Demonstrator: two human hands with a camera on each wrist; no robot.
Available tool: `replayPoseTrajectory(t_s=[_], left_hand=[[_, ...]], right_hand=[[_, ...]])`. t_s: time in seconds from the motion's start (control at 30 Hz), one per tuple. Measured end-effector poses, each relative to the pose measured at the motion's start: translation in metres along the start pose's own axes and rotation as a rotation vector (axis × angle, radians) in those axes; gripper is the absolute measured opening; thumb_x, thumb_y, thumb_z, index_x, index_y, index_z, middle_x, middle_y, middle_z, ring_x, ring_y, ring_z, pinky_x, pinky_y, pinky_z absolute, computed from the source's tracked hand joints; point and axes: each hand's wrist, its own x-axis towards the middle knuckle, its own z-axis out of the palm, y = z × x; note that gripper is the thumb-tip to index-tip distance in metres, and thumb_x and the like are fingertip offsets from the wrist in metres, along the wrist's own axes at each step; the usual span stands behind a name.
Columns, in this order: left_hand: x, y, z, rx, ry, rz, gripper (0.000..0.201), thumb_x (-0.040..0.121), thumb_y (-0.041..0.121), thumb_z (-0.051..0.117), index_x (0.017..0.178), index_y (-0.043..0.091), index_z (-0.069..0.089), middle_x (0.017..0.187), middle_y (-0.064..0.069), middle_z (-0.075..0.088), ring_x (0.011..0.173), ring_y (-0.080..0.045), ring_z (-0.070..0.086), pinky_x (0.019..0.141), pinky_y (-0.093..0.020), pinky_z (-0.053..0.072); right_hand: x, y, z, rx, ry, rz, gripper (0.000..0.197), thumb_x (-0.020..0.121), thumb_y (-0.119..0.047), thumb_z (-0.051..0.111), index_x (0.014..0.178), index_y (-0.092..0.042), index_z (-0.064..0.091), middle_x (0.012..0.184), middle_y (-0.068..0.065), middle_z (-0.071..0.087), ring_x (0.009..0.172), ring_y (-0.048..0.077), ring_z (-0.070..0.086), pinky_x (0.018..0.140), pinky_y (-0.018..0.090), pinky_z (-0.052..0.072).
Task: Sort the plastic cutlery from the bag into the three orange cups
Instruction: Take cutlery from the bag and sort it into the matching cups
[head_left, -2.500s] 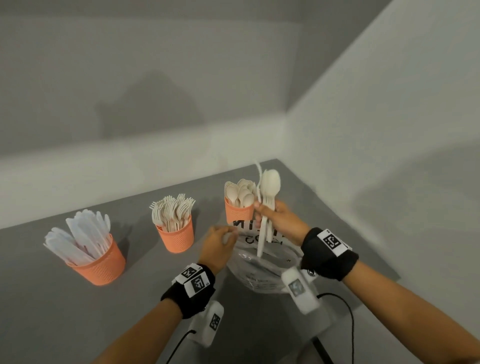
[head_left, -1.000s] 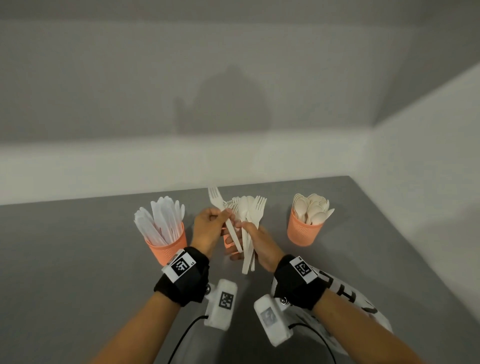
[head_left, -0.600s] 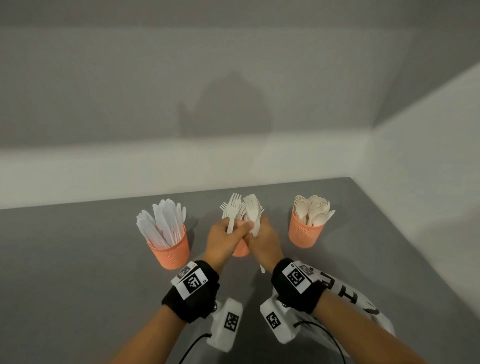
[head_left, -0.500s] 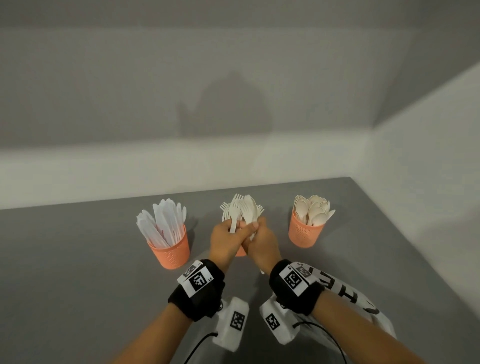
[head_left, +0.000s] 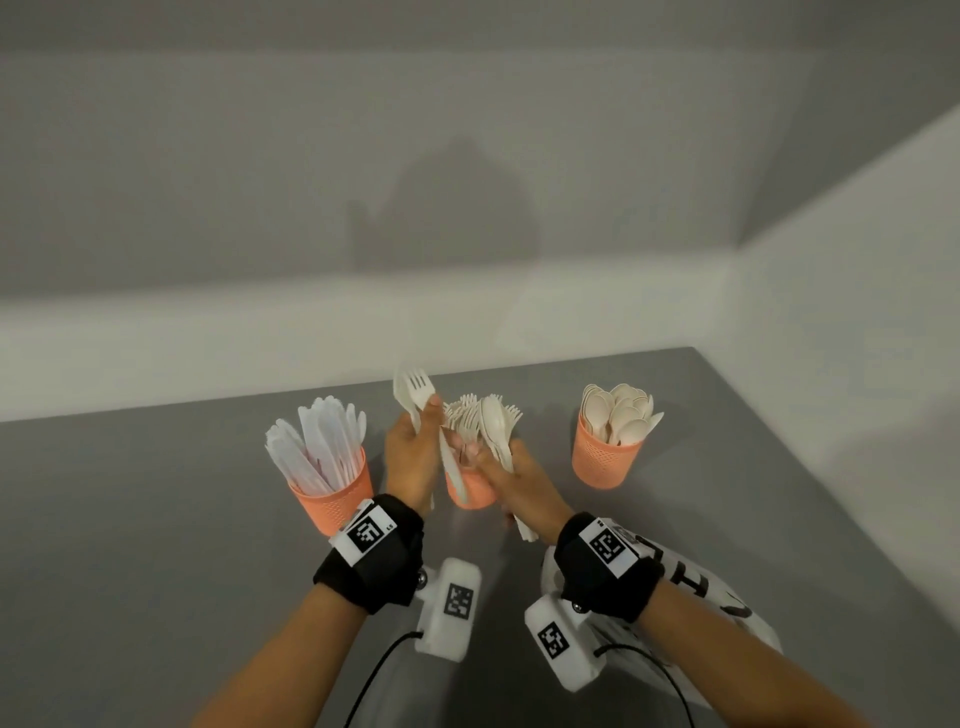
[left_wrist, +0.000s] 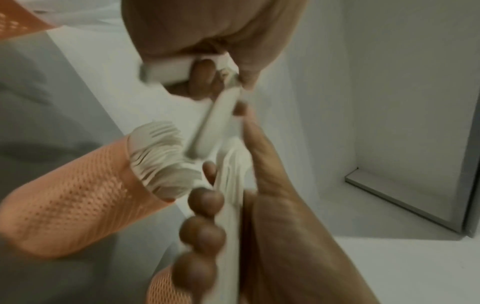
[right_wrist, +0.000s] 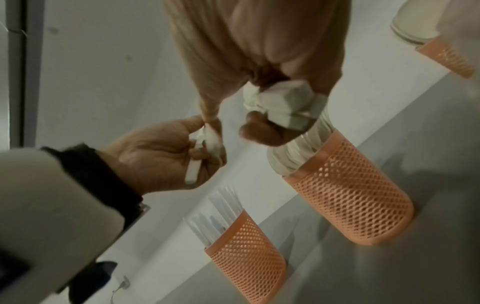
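The left hand (head_left: 413, 460) held forks (head_left: 415, 389) in its grip. The right hand's (head_left: 524, 480) grip clasped spoons (head_left: 493, 431) above the middle cup (head_left: 470, 493).

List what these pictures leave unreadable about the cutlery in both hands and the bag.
- Left hand grip: fork shows; other pieces uncountable, head view, fingers cover them.
- Right hand bundle: its mix is unclear, motion blur in the wrist views.
- Bag: contents hidden behind the right forearm, head view.
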Motion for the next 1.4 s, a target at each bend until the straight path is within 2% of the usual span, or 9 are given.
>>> replayPoseTrajectory(t_s=[0.17, 0.27, 0.43, 0.57, 0.73, 0.93, 1.03, 1.2, 1.4], left_hand=[[0.007, 0.001, -0.002, -0.007, 0.005, 0.021, 0.023, 0.097, 0.019, 0.046, 0.075, 0.015, 0.049, 0.037, 0.009, 0.042, 0.034, -0.001, 0.039, 0.040, -0.015, 0.035], [0.001, 0.000, 0.009, 0.051, -0.090, -0.011, 0.018, 0.090, 0.023, 0.059, 0.077, 0.013, 0.052, 0.044, 0.010, 0.049, 0.034, 0.000, 0.042, 0.037, -0.015, 0.033], [-0.005, -0.005, 0.034, 0.140, -0.072, 0.019, 0.017, 0.081, 0.016, 0.069, 0.075, 0.012, 0.054, 0.066, -0.002, 0.059, 0.060, -0.015, 0.058, 0.058, -0.025, 0.046], [-0.005, -0.009, 0.039, 0.222, -0.104, 0.082, 0.016, 0.081, 0.010, 0.067, 0.072, 0.012, 0.054, 0.067, -0.003, 0.059, 0.063, -0.016, 0.058, 0.065, -0.028, 0.048], [-0.012, -0.012, 0.047, 0.216, -0.196, 0.064, 0.017, 0.083, 0.015, 0.066, 0.095, 0.007, 0.056, 0.072, -0.005, 0.059, 0.055, -0.010, 0.055, 0.052, -0.020, 0.039], [-0.016, -0.002, 0.062, 0.299, -0.227, 0.128, 0.005, 0.085, 0.011, 0.060, 0.087, 0.008, 0.057, 0.072, -0.002, 0.061, 0.065, -0.015, 0.058, 0.057, -0.018, 0.045], [-0.019, 0.009, 0.075, 0.325, -0.257, 0.215, 0.005, 0.085, 0.012, 0.061, 0.087, 0.009, 0.058, 0.071, -0.001, 0.062, 0.066, -0.014, 0.060, 0.062, -0.022, 0.047], [-0.013, 0.032, 0.088, 0.130, -0.268, 0.108, 0.031, 0.095, 0.041, 0.045, 0.102, 0.012, 0.052, 0.067, 0.003, 0.049, 0.042, -0.003, 0.040, 0.037, -0.012, 0.031], [0.028, 0.040, 0.057, 0.113, -0.110, 0.198, 0.014, 0.099, 0.019, 0.037, 0.091, 0.012, 0.048, 0.061, 0.000, 0.042, 0.053, -0.007, 0.042, 0.055, -0.013, 0.039]], right_hand=[[0.005, 0.006, -0.011, -0.044, 0.173, 0.013, 0.036, 0.101, -0.040, 0.023, 0.095, -0.017, 0.050, 0.065, -0.009, 0.046, 0.059, 0.006, 0.043, 0.061, 0.022, 0.033], [0.002, 0.003, -0.014, -0.153, 0.228, -0.047, 0.032, 0.102, -0.032, 0.026, 0.087, -0.016, 0.049, 0.063, -0.008, 0.047, 0.061, 0.008, 0.046, 0.068, 0.027, 0.036], [-0.005, 0.000, -0.016, -0.165, 0.273, -0.104, 0.029, 0.100, -0.029, 0.037, 0.071, -0.029, 0.040, 0.061, -0.013, 0.044, 0.057, 0.001, 0.043, 0.061, 0.020, 0.034], [-0.010, -0.002, -0.024, 0.008, 0.176, -0.004, 0.022, 0.100, -0.029, 0.034, 0.086, -0.018, 0.048, 0.063, -0.005, 0.048, 0.057, 0.009, 0.046, 0.061, 0.028, 0.039], [-0.022, -0.014, -0.041, 0.107, -0.006, 0.092, 0.030, 0.098, -0.021, 0.022, 0.082, -0.010, 0.046, 0.056, 0.000, 0.042, 0.046, 0.009, 0.037, 0.044, 0.020, 0.033], [-0.026, -0.032, -0.060, 0.125, -0.083, 0.140, 0.030, 0.092, -0.011, 0.030, 0.075, -0.007, 0.054, 0.062, 0.007, 0.054, 0.055, 0.015, 0.052, 0.056, 0.022, 0.048], [-0.014, -0.036, -0.070, 0.228, -0.026, 0.087, 0.022, 0.082, -0.004, 0.037, 0.097, -0.003, 0.053, 0.064, 0.004, 0.056, 0.057, 0.013, 0.054, 0.060, 0.027, 0.047], [-0.005, -0.054, -0.097, 0.368, 0.036, 0.062, 0.031, 0.088, 0.001, 0.026, 0.099, -0.011, 0.052, 0.058, 0.001, 0.045, 0.050, 0.010, 0.042, 0.055, 0.024, 0.038], [0.017, -0.062, -0.146, 0.437, 0.419, -0.130, 0.027, 0.069, -0.013, 0.032, 0.086, -0.014, 0.053, 0.059, 0.001, 0.041, 0.053, 0.011, 0.041, 0.057, 0.022, 0.041]])
